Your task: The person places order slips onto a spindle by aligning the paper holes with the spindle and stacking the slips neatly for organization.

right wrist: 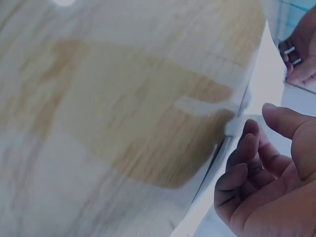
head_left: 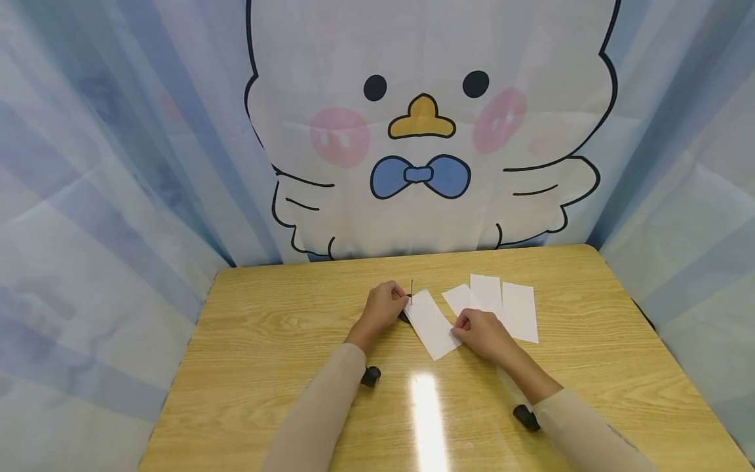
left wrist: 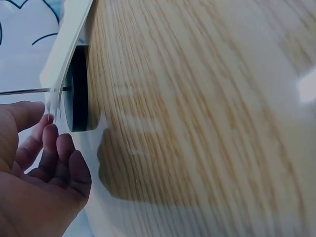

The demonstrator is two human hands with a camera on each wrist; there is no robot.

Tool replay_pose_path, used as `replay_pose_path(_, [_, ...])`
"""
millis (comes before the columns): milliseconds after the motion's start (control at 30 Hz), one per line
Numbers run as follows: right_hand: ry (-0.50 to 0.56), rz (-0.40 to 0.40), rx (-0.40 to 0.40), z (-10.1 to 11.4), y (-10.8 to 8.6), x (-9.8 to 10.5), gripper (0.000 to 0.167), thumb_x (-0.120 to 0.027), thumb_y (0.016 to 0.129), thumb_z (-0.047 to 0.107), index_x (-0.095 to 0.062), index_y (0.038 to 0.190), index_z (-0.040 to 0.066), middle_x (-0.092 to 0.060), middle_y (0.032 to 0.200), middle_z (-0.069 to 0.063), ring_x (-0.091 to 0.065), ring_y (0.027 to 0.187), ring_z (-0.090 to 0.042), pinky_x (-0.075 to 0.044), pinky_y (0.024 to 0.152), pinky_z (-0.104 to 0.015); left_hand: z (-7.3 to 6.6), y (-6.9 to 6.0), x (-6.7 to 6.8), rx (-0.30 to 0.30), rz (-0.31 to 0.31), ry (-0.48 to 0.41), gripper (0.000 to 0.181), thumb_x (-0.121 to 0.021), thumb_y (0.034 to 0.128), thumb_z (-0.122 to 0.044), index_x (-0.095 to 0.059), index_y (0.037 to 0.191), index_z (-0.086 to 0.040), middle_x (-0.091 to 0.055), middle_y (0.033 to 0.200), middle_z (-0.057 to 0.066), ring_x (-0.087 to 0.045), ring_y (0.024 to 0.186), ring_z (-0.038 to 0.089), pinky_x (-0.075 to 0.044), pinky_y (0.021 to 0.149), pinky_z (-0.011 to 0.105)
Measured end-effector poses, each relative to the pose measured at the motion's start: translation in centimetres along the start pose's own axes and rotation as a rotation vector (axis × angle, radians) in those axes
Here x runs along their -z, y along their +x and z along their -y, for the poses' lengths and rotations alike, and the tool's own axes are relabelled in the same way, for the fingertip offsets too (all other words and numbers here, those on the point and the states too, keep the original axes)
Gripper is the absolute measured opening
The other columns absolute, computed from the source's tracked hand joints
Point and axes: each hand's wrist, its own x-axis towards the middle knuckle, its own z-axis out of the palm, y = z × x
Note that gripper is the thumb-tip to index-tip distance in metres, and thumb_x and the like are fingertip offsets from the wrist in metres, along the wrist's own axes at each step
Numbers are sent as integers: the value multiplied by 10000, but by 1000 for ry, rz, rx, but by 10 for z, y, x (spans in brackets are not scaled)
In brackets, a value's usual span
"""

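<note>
Blue-and-white curtain (head_left: 425, 59) across top and sides of frame. Wood-grain bench (head_left: 265, 347) below. Three loose white sheets (head_left: 487, 295), right of centre. Left hand (head_left: 381, 307), centre: fingers nearly closed, pinching upper-left corner of the held sheet (head_left: 433, 326), which slants mid-frame. Right hand (head_left: 480, 332): fingers likewise pinch its lower-right edge. Black base (left wrist: 80, 89) beneath its upper-left end. Thin rod (head_left: 411, 288) upright there, seemingly through the sheet; contact unclear.

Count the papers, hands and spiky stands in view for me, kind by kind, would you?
White papers: 4 visible from above; any layers beneath aren't counted
Hands: 2 (left hand, right hand)
Spiky stand: 1
Total: 7
</note>
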Motion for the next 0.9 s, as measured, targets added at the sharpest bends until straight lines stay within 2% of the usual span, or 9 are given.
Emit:
replay_pose_path(233, [77,-3,-15,-11,-2,18,166,-700,991,249,-688,984,84,-688,892,-24,-612,806,-157,-486,703,-309,6,-2,9,-40,-4,19,99,-688,1001,-181,-697,1038,-89,-646,971,59,-596,870,188,-529,747,332])
replay_pose_path(500, [117,-55,-44,-31,-5,39,261,-687,1006,312,-685,1103,70,-707,1017,-73,-685,1005,-267,-521,788,-342,12,-10,22,-95,62,6,315,-705,990,-199,-678,1274,-66,-646,1234,87,-651,1043,244,-570,843,396])
replay_pose_path(600, [123,-62,-40,-37,-8,46,283,-684,1011,299,-674,1145,49,-707,1052,-100,-689,1031,-306,-543,816,-382,14,-12,26,-110,91,42,393,-728,981,-209,-653,1348,-89,-633,1331,82,-635,1115,272,-563,906,420])
replay_pose_path(767, [107,-79,-51,-52,-13,56,367,-669,1021,306,-645,1243,14,-703,1096,-137,-684,1060,-356,-565,852,-448,16,-15,26,-155,155,162,529,-763,959,-229,-599,1447,-108,-566,1479,102,-564,1312,331,-512,1048,474])
replay_pose_path(900, [92,-95,-71,-69,-14,64,484,-654,1029,341,-590,1362,-5,-689,1135,-153,-672,1098,-384,-559,903,-504,17,-14,24,-192,153,246,603,-791,935,-249,-570,1481,-118,-537,1512,108,-485,1404,342,-445,1133,487])
